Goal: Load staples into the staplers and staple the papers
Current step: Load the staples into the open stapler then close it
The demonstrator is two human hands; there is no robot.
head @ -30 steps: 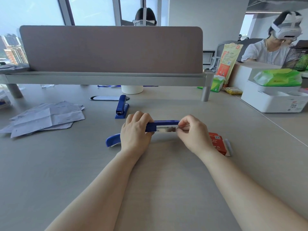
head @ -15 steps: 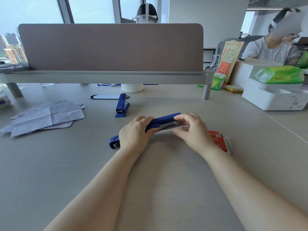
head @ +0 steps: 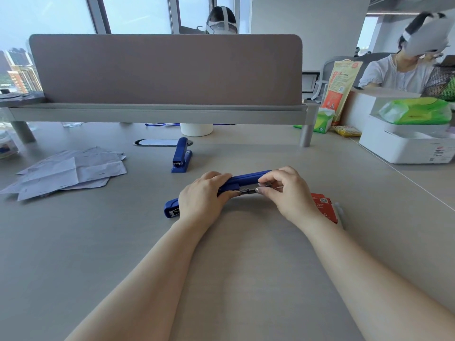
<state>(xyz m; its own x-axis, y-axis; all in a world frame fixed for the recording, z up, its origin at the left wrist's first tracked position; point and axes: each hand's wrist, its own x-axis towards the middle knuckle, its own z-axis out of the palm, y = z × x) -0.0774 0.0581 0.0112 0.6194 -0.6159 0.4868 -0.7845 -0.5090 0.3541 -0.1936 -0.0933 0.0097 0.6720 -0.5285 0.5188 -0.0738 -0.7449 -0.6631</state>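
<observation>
Left hand (head: 202,195) grips the blue plastic stapler (head: 246,178), steadying it on the grey surface (head: 246,242); right hand (head: 288,193) pinches its metal magazine (head: 247,191), likely seating staples.

I sit in an open-plan office. A long grey desk (head: 246,267) is split by a felt privacy screen (head: 165,70) on a metal rail. Beyond the screen another person (head: 221,20) sits at the facing place, with tall windows (head: 138,13) behind. City high-rises (head: 22,70) show past the screen's left end. Just in front of the screen a cable port (head: 157,143) is set into the desktop, with a blue stapler (head: 181,153) beside it. Loose papers (head: 71,168) lie in front of its left end. To the right of the screen are an office chair (head: 320,84), a second seated person (head: 398,72), a black mesh desk organiser (head: 438,77) and a white storage box (head: 403,150).
</observation>
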